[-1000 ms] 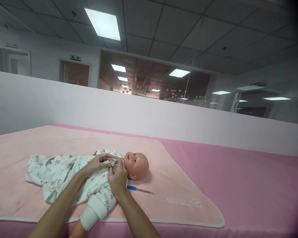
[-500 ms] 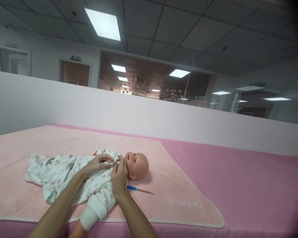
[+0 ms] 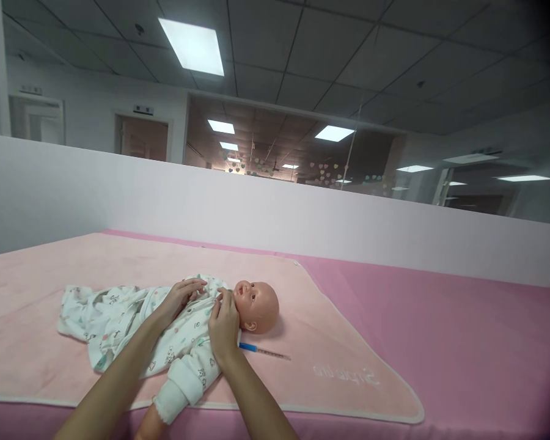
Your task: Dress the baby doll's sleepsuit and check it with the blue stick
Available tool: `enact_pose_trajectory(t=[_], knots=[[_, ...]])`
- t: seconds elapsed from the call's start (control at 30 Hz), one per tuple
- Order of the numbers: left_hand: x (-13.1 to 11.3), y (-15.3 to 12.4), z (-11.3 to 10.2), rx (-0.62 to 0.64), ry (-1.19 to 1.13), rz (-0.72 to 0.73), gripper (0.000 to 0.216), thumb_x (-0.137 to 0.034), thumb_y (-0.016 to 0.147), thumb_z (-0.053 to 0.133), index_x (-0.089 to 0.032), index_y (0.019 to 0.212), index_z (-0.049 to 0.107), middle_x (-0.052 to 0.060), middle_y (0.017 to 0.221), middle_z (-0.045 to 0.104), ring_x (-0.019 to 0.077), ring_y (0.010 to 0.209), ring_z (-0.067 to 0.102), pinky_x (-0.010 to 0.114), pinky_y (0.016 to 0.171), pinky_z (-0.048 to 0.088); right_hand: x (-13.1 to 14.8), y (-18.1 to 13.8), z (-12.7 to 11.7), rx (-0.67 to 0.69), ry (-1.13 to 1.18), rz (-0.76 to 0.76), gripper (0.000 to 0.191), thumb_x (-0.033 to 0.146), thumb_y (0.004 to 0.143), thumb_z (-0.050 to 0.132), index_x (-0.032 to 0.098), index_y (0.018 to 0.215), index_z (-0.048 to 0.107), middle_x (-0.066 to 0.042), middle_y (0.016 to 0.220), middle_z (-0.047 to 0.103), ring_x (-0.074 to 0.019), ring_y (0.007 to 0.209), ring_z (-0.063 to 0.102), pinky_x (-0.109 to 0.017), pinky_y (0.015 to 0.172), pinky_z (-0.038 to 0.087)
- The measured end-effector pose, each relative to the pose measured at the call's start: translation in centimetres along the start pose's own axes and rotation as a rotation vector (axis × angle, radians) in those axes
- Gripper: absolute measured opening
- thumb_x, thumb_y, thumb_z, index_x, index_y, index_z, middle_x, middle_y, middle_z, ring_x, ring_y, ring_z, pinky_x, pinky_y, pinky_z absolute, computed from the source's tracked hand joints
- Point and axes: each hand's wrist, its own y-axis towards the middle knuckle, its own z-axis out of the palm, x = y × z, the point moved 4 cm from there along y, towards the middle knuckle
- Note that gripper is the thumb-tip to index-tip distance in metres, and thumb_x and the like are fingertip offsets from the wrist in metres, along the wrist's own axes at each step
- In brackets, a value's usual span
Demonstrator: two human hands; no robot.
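A baby doll (image 3: 260, 307) lies on its back, its bald head to the right. It wears a white printed baby gown (image 3: 186, 330) with long sleeves. My left hand (image 3: 179, 300) rests on the chest of the gown, its fingers loosely stretched out and apart. At the neckline, just beside the doll's chin, my right hand (image 3: 224, 321) has its thumb and fingers closed on the edge of the gown. The fingers partly hide the collar. The near sleeve points toward me, with part of the doll's arm (image 3: 151, 423) showing below the cuff.
A pen-like stick (image 3: 264, 351) with a blue end and a clear, marked shaft lies by the doll's head. Beneath is a peach blanket (image 3: 348, 360) with pale edging, spread over a pink sheet (image 3: 476, 342). A low white wall (image 3: 275, 217) with glass above stands behind.
My left hand has drawn slightly away from the neckline and lies flatter on the chest. My right hand stays at the collar. The whole view has shifted a little.
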Motion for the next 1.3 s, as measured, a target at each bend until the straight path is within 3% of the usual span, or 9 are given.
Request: enact_pose_trajectory(t=[0.1,0.27,0.37,0.5,0.67,0.83,1.03,1.3], knots=[[0.1,0.0,0.0,0.032,0.001,-0.014,0.034,-0.043,0.065,0.066,-0.014,0.083,0.068,-0.001,0.062,0.057,0.0109,0.053,0.048,0.024,0.055,0.036,0.3,0.1,-0.2,-0.002,-0.023,-0.034,0.028,0.011,0.083,0.034,0.018,0.103,0.053,-0.008,0.097,0.061,-0.0185,0.088,0.059,-0.029,0.071,0.048],[0.2,-0.2,0.3,0.08,0.047,-0.027,0.033,-0.04,0.068,0.063,-0.014,0.088,0.067,-0.001,0.058,0.054,0.0127,0.055,0.05,0.024,0.056,0.036,2.0,0.0,-0.3,0.214,-0.036,-0.295,0.031,0.013,0.083,0.039,0.022,0.109,0.053,-0.003,0.101,0.063,-0.0148,0.086,0.061,-0.024,0.068,0.046],[0.1,-0.2,0.7,0.112,0.092,-0.03,0.033,-0.04,0.069,0.063,-0.014,0.087,0.067,-0.002,0.055,0.053,0.0131,0.055,0.05,0.024,0.056,0.037,2.4,0.1,-0.4,0.248,-0.038,-0.344,0.022,0.018,0.083,0.043,0.023,0.1,0.057,-0.001,0.098,0.063,-0.0135,0.084,0.061,-0.021,0.065,0.045],[-0.5,-0.6,0.7,0.293,0.129,-0.113,0.032,-0.036,0.069,0.066,-0.016,0.093,0.067,0.005,0.079,0.065,0.019,0.078,0.059,0.027,0.07,0.043,2.1,0.1,-0.2,0.246,-0.096,-0.295,0.016,0.025,0.081,0.05,0.023,0.094,0.059,-0.002,0.096,0.061,-0.014,0.074,0.06,-0.022,0.059,0.043],[-1.0,-1.9,-1.3,0.45,0.179,-0.101,0.048,-0.023,0.062,0.073,-0.024,0.109,0.061,0.007,0.102,0.062,0.0221,0.097,0.056,0.03,0.083,0.044,1.6,-0.1,0.2,0.244,-0.117,-0.304,0.014,0.023,0.082,0.049,0.022,0.09,0.061,-0.001,0.089,0.059,-0.0111,0.066,0.057,-0.021,0.054,0.04],[-0.8,-2.7,-1.9,0.396,0.251,-0.036,0.049,-0.021,0.059,0.075,-0.022,0.106,0.061,0.008,0.104,0.061,0.0232,0.101,0.054,0.032,0.085,0.044,1.0,-0.3,0.7,0.213,-0.108,-0.328,0.019,0.024,0.088,0.042,0.021,0.088,0.061,-0.001,0.084,0.058,-0.0105,0.066,0.056,-0.021,0.054,0.041],[-1.3,-3.0,-0.9,0.34,0.293,0.002,0.03,-0.027,0.062,0.074,-0.018,0.089,0.064,0.005,0.089,0.062,0.0196,0.086,0.056,0.03,0.075,0.045,1.0,-0.4,0.9,0.186,-0.104,-0.357,0.024,0.027,0.092,0.037,0.02,0.089,0.059,-0.003,0.082,0.059,-0.0114,0.068,0.056,-0.022,0.058,0.042],[-1.1,-3.0,-1.1,0.283,0.311,0.016,0.023,-0.03,0.064,0.072,-0.017,0.082,0.064,0.004,0.081,0.061,0.0184,0.079,0.055,0.029,0.072,0.044,0.8,-0.2,1.1,0.189,-0.129,-0.276,0.021,0.025,0.092,0.036,0.02,0.089,0.057,-0.002,0.078,0.063,-0.0142,0.066,0.058,-0.023,0.056,0.039]])
